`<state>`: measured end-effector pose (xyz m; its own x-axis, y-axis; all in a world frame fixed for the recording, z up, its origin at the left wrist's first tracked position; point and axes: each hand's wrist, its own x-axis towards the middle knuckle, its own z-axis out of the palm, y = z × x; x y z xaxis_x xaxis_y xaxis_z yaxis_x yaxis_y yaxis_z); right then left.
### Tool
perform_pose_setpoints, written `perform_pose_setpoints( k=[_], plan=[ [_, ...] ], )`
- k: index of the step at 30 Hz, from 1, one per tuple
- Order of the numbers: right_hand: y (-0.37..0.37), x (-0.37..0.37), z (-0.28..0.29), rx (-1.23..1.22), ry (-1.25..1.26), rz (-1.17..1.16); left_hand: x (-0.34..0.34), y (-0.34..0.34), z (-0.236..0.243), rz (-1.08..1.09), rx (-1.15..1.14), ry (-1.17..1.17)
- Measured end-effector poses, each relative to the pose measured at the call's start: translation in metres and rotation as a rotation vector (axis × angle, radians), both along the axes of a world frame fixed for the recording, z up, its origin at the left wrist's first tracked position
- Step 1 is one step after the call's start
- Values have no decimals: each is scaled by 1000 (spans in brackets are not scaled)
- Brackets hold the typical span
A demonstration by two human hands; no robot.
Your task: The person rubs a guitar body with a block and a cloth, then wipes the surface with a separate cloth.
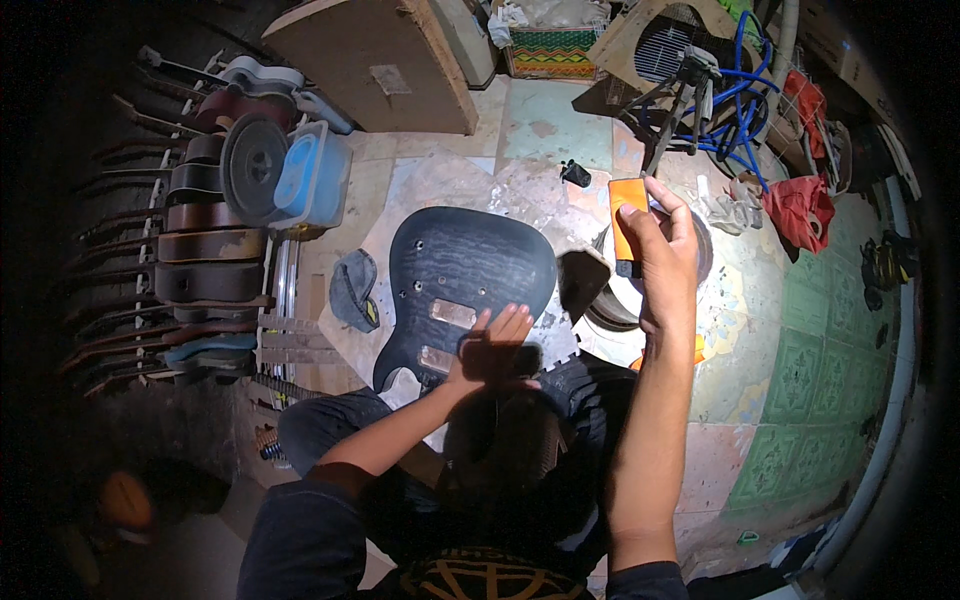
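Note:
A dark, streaky electric guitar body [470,262] with routed openings and small holes lies in front of me on a pale worn sheet. My left hand [490,340] rests open on its lower part, fingers extended over the surface. My right hand [657,240] grips a flat orange block [628,205] with a black end, raised to the right of the body, above a round container [610,311] that is partly hidden. A crumpled grey cloth [352,290] sits left of the body, and a small black object [576,173] lies beyond it.
Guitars [205,285] line a rack at left beside clear plastic tubs [330,180] and a grey lid [250,165]. A board [370,65] stands at the back. Blue hoses [740,120], a metal stand and red cloth [800,210] are at upper right, beside green floor tiles [810,380].

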<state>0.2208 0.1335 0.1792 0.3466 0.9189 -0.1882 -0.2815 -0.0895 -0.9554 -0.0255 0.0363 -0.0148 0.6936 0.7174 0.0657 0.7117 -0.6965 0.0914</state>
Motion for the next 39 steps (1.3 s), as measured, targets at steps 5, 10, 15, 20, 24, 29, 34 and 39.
perform_pose_setpoints(
  k=[5, 10, 15, 20, 24, 29, 34, 39],
  plan=[
    [-2, 1, 1, -8, 6, -10, -42, -36, -16, -79, 148, 457],
    [-2, 2, 1, -8, -22, -14, -46, -19, 41, 113, -314, 68],
    [-4, 3, -3, -5, -12, -3, -37, 17, 39, 156, -202, 26],
    [-1, -2, 0, -1, -27, 0, -20, 56, 26, 189, -151, -88],
    [-2, -2, -2, -13, -60, 6, -13, 98, 23, 369, -114, -91],
    [0, 4, -7, -26, -87, 5, -50, 143, 3, 665, -82, -109],
    [0, 11, -6, -12, -73, -3, -62, 153, -5, 780, -8, -134],
    [2, 12, -7, -1, -31, -11, -15, 120, 9, 465, 4, -54]
  ],
)
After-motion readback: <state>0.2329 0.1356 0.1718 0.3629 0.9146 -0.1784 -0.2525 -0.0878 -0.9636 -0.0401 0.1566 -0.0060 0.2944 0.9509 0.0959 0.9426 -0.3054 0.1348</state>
